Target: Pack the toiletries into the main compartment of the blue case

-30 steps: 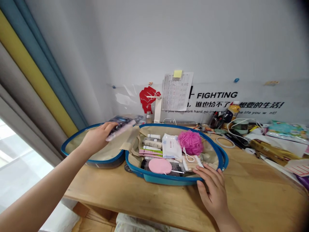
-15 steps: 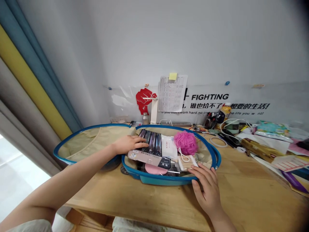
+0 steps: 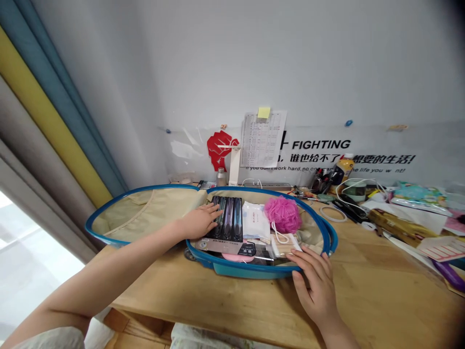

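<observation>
Blue-rimmed case (image 3: pixel 329 232) is lying open on a wooden desk (image 3: pixel 381 295), its beige-lined lid (image 3: pixel 141 213) folded flat to the left. Left hand (image 3: pixel 199 222) is resting flat on a dark toothbrush pack (image 3: pixel 228 225) in the filled half, fingers spread and gripping nothing, apparently pressing the pack level over the items beneath. Right hand (image 3: pixel 315 281) is lying palm-down on the desk with fingers loosely open, tips touching the near rim, likely steadying the case. Beside the pack: white pouch (image 3: pixel 255 220), pink puff (image 3: pixel 282 214), swab box (image 3: pixel 284 244). Clutter is covering the desk's right side; cables (image 3: pixel 348 186) and a bottle (image 3: pixel 342 167) are sitting against the wall. A banner (image 3: pixel 327 150) is hanging there, and striped curtains (image 3: pixel 51 121) are framing the left.
</observation>
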{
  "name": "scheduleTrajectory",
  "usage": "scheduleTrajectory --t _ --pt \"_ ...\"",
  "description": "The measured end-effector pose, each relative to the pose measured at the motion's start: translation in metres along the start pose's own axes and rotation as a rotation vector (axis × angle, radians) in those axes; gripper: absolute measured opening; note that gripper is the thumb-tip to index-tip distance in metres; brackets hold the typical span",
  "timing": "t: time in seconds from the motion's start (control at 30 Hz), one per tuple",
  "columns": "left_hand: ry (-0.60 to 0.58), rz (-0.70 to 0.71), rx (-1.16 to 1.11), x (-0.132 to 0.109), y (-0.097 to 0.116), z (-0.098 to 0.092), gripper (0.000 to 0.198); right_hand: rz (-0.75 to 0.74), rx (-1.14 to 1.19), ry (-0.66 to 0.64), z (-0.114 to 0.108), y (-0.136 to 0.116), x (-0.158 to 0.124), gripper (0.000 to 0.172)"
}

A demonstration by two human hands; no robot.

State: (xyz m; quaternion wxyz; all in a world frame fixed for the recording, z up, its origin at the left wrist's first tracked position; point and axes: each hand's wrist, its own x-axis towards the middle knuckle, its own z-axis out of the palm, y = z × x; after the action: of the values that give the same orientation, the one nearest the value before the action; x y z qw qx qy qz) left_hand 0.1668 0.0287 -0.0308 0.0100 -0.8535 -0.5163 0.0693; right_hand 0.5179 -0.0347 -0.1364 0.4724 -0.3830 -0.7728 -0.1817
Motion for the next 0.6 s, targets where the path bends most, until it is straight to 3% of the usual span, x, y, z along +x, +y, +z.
scheduleTrajectory --t 0.1,0.27,0.6 --pt "-0.028 -0.044 -0.079 0.015 0.006 -0.001 0.070 0.010 0.013 0.016 0.002 0.001 -0.002 0.027" --pt "-0.169 -0.091 -0.181 0.040 0.007 0.001 0.089 0.004 -0.015 0.013 0.002 0.002 -0.002 0.026" --pt "-0.270 -0.084 -0.267 0.049 0.001 0.009 0.095 0.001 0.010 0.010 -0.001 0.000 0.001 0.026"
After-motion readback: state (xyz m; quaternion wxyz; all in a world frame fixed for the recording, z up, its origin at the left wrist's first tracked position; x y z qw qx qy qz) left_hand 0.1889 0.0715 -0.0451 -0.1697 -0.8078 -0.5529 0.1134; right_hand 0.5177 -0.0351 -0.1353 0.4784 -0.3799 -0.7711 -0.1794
